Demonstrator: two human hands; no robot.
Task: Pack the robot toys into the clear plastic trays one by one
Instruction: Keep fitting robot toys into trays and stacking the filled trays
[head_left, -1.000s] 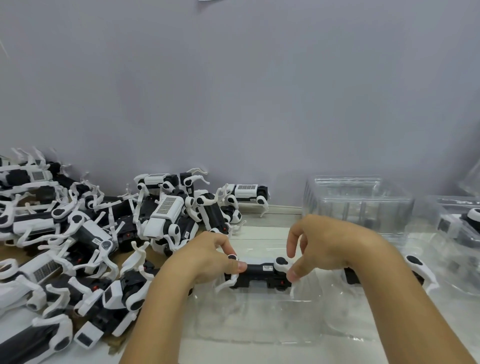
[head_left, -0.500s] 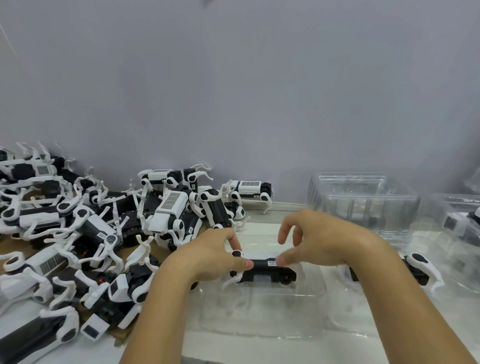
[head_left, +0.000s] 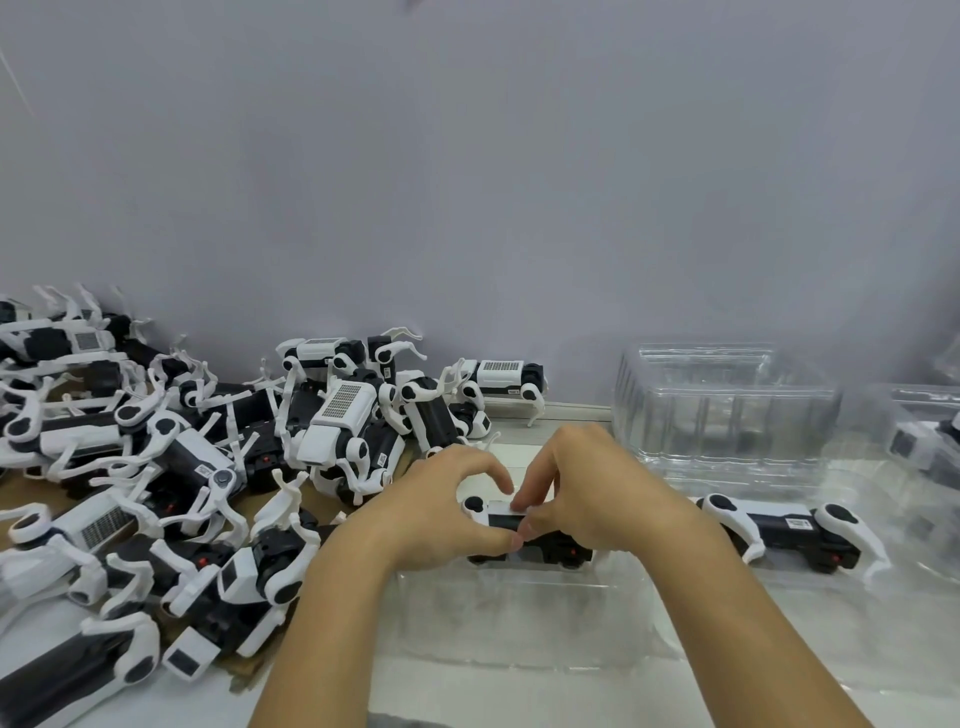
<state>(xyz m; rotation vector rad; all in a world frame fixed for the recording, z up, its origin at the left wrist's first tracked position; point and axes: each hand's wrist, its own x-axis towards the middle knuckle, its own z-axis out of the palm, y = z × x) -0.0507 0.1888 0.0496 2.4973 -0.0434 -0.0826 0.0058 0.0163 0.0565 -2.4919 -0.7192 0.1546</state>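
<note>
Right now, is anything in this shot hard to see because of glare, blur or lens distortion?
Head view: even, soft light, faint shadows; the stack of clear trays shows pale glare streaks and blurs at the right edge; wide-angle bending stretches the robot toys at the left edge; the hands look sharp.

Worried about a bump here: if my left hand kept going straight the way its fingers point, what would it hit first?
Probably the right hand: the left hand points right along the held robot toy, thumbs nearly touching.
</note>
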